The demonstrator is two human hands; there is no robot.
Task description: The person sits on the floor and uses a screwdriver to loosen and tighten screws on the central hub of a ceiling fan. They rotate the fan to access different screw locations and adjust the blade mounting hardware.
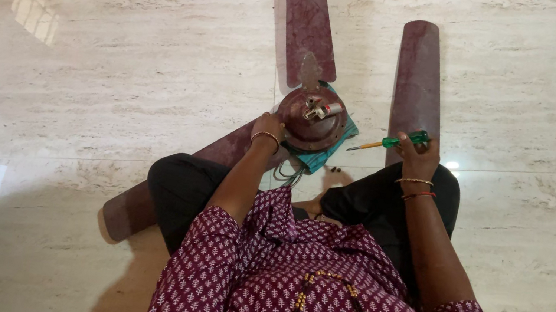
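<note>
- The left hand [269, 126] rested on the rim of the brown fan motor hub [312, 118]; how far its grip was closed could not be told.
- The right hand [417, 151] had its grip closed around a green-handled screwdriver [389, 143], tip pointing toward the hub.
- The hub lay on a teal cloth [330, 151] on the marble floor [118, 77], just ahead of the seated person's knees.
- One detached fan blade [418, 74] lay beside it.

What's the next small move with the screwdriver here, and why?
Probably bring the screwdriver tip left and down onto the fan motor hub. The right hand holds it by its green handle, tip in the air pointing toward the hub but short of it, while the left hand rests on the hub's rim and steadies it. Which screw to take cannot be made out.
</note>
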